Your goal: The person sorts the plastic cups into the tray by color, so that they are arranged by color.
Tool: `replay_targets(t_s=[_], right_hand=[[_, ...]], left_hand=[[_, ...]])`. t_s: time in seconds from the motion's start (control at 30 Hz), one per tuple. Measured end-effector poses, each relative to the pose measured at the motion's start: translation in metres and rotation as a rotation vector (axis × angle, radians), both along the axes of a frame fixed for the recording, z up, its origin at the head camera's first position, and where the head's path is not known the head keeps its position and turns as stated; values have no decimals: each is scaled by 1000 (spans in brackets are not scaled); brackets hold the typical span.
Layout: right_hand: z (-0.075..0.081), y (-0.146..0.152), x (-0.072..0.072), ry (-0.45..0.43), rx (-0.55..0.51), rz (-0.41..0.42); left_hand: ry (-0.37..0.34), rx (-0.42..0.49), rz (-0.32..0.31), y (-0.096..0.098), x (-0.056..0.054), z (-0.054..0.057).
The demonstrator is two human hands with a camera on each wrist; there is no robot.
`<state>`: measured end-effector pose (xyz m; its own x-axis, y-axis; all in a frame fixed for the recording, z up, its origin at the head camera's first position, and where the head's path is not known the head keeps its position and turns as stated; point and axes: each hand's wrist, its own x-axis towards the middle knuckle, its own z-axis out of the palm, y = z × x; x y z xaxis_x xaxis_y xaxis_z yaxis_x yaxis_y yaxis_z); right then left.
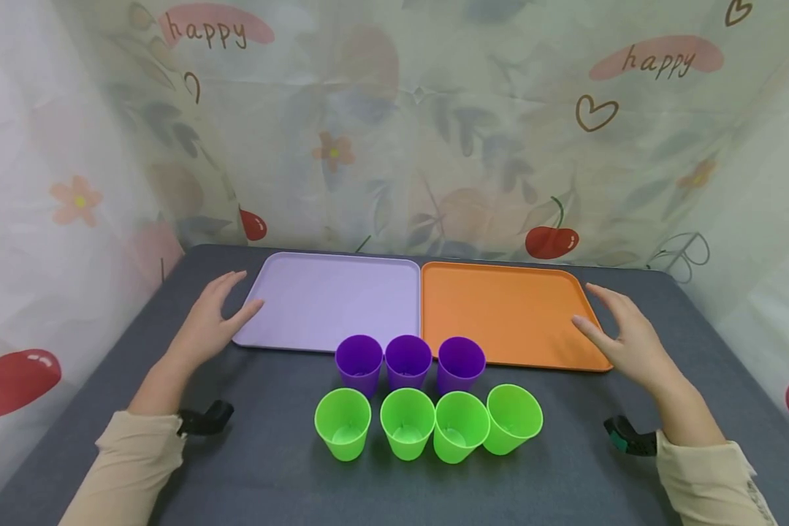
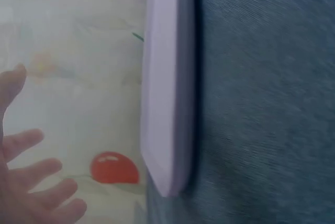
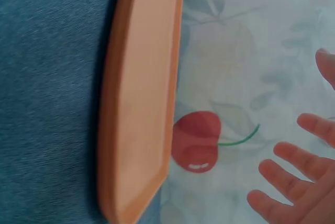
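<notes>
My left hand [image 1: 205,321] hovers by the left end of the lilac tray [image 1: 335,299], fingers spread and nothing in them. On the other side, my right hand [image 1: 631,340] is held beside the right end of the orange tray [image 1: 506,314], thumb and fingers apart, also holding nothing. Both wrist views show the fingers spread: the left hand [image 2: 36,182] near the lilac tray [image 2: 162,77], the right hand [image 3: 298,177] near the orange tray [image 3: 144,88]. Purple cups [image 1: 408,365] stand in a row of three before the trays. Several green cups [image 1: 408,431] stand nearer, mouths up.
The trays lie edge to edge at the back of the dark grey table [image 1: 269,467]. A printed curtain [image 1: 394,131] hangs right behind the table and along both sides. Some looped wire [image 1: 684,252] shows at the back right corner.
</notes>
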<state>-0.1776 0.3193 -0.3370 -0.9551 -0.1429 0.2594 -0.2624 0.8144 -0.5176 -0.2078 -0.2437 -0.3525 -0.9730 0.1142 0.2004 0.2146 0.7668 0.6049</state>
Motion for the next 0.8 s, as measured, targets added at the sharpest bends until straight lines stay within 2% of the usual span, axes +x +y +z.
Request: replay_targets(t_s=[0.1,0.27,0.37,0.53,0.67,0.8], right_hand=[[-6,5,1,-25,-20,-18],[-14,11,3,-70,-62,-35],[-18,13,5,-86,-81,-34],[-21,11,11,-113,-84,-36],[-21,8,14,-114,-77,-24],[-21,3,15,-100,-85,24]], left_hand=[[-15,12,1,-5,-1,-7],[-134,17,-5,-14,-5,-22],[-192,7,-31,-19,-7,-33],[-183,-24,-73,-24,-8,-45],[-173,-47,-68,-24,-9,-48],[-172,-45,-62,-24,-10,-49]])
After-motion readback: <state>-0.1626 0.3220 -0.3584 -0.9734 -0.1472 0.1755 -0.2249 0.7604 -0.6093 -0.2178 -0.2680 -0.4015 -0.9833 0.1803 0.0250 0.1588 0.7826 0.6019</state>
